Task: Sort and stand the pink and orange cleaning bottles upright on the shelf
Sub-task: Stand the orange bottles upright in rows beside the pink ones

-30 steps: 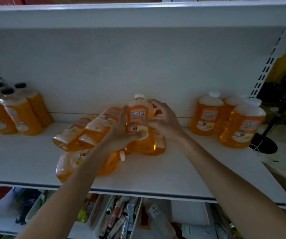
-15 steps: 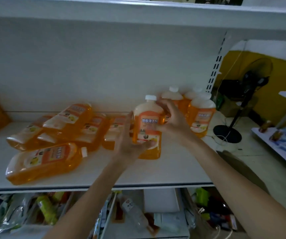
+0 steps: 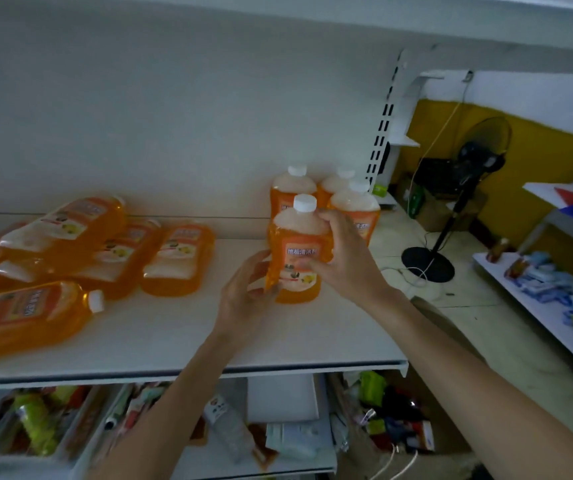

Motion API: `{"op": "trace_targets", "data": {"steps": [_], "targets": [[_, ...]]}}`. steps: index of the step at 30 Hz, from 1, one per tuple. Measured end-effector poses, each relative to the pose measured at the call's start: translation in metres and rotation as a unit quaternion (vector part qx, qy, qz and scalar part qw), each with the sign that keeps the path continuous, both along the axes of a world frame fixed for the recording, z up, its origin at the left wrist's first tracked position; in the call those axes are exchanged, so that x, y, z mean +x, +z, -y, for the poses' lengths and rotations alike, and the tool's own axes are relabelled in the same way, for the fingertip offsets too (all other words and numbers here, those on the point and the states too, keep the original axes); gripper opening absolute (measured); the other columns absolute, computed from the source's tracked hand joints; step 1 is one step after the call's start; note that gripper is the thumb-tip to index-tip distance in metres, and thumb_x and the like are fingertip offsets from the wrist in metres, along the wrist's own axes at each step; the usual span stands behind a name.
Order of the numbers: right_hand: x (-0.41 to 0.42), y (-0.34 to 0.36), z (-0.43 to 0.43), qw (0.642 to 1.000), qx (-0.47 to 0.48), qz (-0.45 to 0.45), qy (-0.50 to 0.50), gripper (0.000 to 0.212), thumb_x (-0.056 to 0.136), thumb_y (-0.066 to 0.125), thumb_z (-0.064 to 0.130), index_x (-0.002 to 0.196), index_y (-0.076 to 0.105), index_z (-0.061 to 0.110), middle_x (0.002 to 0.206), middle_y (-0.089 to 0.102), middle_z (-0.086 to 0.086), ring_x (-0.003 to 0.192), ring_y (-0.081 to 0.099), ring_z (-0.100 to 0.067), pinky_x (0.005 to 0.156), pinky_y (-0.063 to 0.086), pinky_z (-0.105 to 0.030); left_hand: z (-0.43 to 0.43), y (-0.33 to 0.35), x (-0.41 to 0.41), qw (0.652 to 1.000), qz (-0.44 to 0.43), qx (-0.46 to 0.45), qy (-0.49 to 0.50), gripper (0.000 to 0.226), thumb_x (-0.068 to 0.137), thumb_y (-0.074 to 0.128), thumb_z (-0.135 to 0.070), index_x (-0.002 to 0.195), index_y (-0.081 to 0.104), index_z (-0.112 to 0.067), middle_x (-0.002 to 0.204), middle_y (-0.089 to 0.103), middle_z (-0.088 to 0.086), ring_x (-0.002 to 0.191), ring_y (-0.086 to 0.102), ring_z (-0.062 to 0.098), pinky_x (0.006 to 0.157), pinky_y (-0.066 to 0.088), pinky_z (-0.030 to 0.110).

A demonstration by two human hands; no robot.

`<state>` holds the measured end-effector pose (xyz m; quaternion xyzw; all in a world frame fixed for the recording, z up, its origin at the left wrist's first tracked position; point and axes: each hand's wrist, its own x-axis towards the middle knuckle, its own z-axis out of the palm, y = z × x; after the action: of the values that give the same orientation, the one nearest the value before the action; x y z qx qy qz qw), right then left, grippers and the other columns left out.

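Head view: left hand point(image 3: 243, 296) low and right hand point(image 3: 344, 261) higher both grip one upright orange bottle point(image 3: 297, 251) on the shelf point(image 3: 174, 341), apparently steadying it to join three standing bottles point(image 3: 354, 206) just behind.

Person, two arms in view. Left grip point(image 3: 243, 289): bare hand, slim fingers, edges smeared by motion blur, nails unreadable. Right grip point(image 3: 344, 261): bare hand, sharper, knuckles and thumb show plainly. Behind the left grip: bare wrist, then bare left forearm point(image 3: 174, 393), slim, to the frame edge. Behind the right grip, same: bare wrist, bare right forearm point(image 3: 468, 375). Dim light flattens finer detail.
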<state>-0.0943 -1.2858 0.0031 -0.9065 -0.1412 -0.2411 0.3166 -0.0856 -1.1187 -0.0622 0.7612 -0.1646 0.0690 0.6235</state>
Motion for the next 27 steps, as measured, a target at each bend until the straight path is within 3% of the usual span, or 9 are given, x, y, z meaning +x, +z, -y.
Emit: {"op": "trace_targets", "data": {"steps": [4, 11, 14, 16, 19, 22, 27], "targets": [[0.013, -0.004, -0.005, 0.997, -0.022, 0.057, -0.038, 0.069, 0.066, 0.082, 0.021, 0.121, 0.046, 0.0, 0.126, 0.044, -0.015, 0.115, 0.041, -0.025, 0.093, 0.034, -0.025, 0.001, -0.005, 0.005, 1.0, -0.014, -0.009, -0.015, 0.05, 0.083, 0.064, -0.002, 0.124, 0.045, -0.023, 0.124, 0.055, 0.005, 0.112, 0.054, 0.011, 0.083, 0.05, 0.015], [0.03, -0.002, -0.009, 0.985, -0.105, 0.087, -0.109, 0.069, 0.062, 0.085, 0.021, 0.116, 0.049, -0.003, 0.116, 0.055, -0.019, 0.107, 0.051, -0.035, 0.085, 0.046, -0.039, 0.004, -0.007, 0.002, 0.989, -0.013, 0.149, -0.003, 0.056, 0.084, 0.064, -0.013, 0.135, 0.043, -0.021, 0.133, 0.048, 0.0, 0.107, 0.052, 0.008, 0.088, 0.04, 0.017], [0.034, -0.001, -0.013, 0.977, -0.142, 0.083, -0.136, 0.07, 0.061, 0.085, 0.02, 0.117, 0.05, -0.005, 0.115, 0.056, -0.02, 0.107, 0.054, -0.038, 0.089, 0.047, -0.045, 0.004, -0.005, 0.0, 0.976, 0.002, 0.218, 0.002, 0.053, 0.085, 0.063, -0.019, 0.134, 0.044, -0.021, 0.133, 0.05, -0.002, 0.109, 0.05, 0.005, 0.087, 0.034, 0.013], [0.04, 0.0, -0.013, 0.97, -0.173, 0.084, -0.151, 0.074, 0.062, 0.085, 0.023, 0.119, 0.049, -0.006, 0.115, 0.057, -0.021, 0.109, 0.055, -0.039, 0.098, 0.043, -0.047, 0.005, -0.006, -0.001, 0.96, 0.011, 0.28, 0.005, 0.05, 0.088, 0.058, -0.025, 0.135, 0.043, -0.023, 0.132, 0.051, -0.004, 0.117, 0.047, 0.008, 0.087, 0.029, 0.013], [0.047, 0.007, -0.014, 0.962, -0.212, 0.069, -0.158, 0.077, 0.071, 0.079, 0.027, 0.13, 0.041, -0.005, 0.127, 0.051, -0.019, 0.123, 0.046, -0.035, 0.112, 0.025, -0.042, 0.009, -0.007, -0.003, 0.932, 0.058, 0.357, 0.005, 0.043, 0.09, 0.052, -0.026, 0.132, 0.046, -0.02, 0.133, 0.048, -0.005, 0.12, 0.04, 0.011, 0.092, 0.027, 0.015], [0.052, 0.009, -0.014, 0.956, -0.231, 0.061, -0.168, 0.077, 0.077, 0.074, 0.029, 0.134, 0.034, -0.003, 0.134, 0.044, -0.018, 0.129, 0.038, -0.033, 0.115, 0.016, -0.039, 0.01, -0.009, -0.004, 0.927, 0.091, 0.363, 0.004, 0.036, 0.089, 0.051, -0.024, 0.125, 0.052, -0.018, 0.129, 0.05, -0.005, 0.117, 0.039, 0.01, 0.094, 0.028, 0.016], [0.05, 0.008, -0.016, 0.951, -0.241, 0.053, -0.189, 0.077, 0.078, 0.074, 0.03, 0.134, 0.034, -0.004, 0.134, 0.044, -0.02, 0.13, 0.036, -0.034, 0.115, 0.016, -0.041, 0.008, -0.012, -0.002, 0.928, 0.11, 0.356, 0.003, 0.031, 0.089, 0.051, -0.023, 0.119, 0.057, -0.017, 0.125, 0.052, -0.005, 0.115, 0.041, 0.009, 0.093, 0.028, 0.014]]}}
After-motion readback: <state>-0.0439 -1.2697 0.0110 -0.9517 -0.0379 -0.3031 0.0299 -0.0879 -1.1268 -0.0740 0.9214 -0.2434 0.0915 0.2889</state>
